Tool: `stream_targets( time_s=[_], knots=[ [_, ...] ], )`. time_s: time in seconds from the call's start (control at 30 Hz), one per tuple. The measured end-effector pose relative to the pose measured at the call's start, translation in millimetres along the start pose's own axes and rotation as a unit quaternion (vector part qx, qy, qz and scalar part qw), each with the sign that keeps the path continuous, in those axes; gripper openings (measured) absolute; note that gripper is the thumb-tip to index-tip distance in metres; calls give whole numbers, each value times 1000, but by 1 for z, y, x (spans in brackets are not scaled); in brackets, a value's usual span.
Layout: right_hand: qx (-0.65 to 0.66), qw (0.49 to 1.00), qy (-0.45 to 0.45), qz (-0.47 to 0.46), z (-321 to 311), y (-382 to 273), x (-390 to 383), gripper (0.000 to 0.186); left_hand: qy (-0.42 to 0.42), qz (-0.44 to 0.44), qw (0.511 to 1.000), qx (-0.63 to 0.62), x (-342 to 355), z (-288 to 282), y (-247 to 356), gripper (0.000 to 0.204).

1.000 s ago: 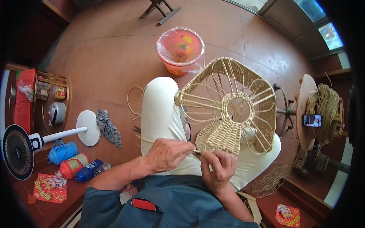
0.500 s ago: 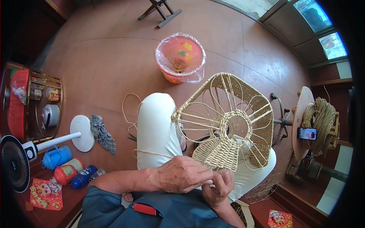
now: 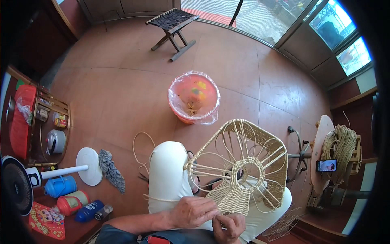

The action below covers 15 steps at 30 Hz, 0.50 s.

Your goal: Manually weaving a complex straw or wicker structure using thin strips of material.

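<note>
A half-woven straw basket (image 3: 280,171) rests on its side across my lap, with an open ring at its centre, spokes fanning out and a densely woven wedge at the near side. My left hand (image 3: 194,212) is closed at the near edge of that wedge, fingertips pinched together. A straw cord (image 3: 160,199) runs over my left thigh up to this hand. Against its fingertips, my right hand (image 3: 230,226) is closed in a pinch on the basket's near edge. What lies between the fingertips is mostly hidden.
A red bucket (image 3: 183,114) lined with clear plastic stands ahead, before a folding stool (image 3: 172,22). At left are a fan (image 3: 18,185), flasks (image 3: 61,186) and a grey cloth (image 3: 110,171). A round stool at right bears a straw cord bundle (image 3: 341,142) and a phone (image 3: 326,165).
The view has tilted up, so everything sits lower and more of the folding stool and doorway shows. Both hands stay together at the basket's near edge.
</note>
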State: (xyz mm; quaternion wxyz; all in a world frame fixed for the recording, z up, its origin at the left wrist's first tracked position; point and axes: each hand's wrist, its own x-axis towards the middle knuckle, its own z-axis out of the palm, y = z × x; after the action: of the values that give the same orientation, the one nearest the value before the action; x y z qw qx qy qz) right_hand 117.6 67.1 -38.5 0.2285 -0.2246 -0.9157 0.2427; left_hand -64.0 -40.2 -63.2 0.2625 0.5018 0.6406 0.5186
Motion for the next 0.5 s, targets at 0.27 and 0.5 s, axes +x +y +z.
stream_targets(
  time_s=[0.27, 0.5],
  knots=[
    [5, 999, -36, -2, -3, -1, 9, 30, -21, -12, 1000, 8, 3, 0, -4, 17],
    [-3, 999, -48, -20, 1, 9, -2, 25, 27, 19, 999, 35, 0, -2, -7, 18]
  ],
)
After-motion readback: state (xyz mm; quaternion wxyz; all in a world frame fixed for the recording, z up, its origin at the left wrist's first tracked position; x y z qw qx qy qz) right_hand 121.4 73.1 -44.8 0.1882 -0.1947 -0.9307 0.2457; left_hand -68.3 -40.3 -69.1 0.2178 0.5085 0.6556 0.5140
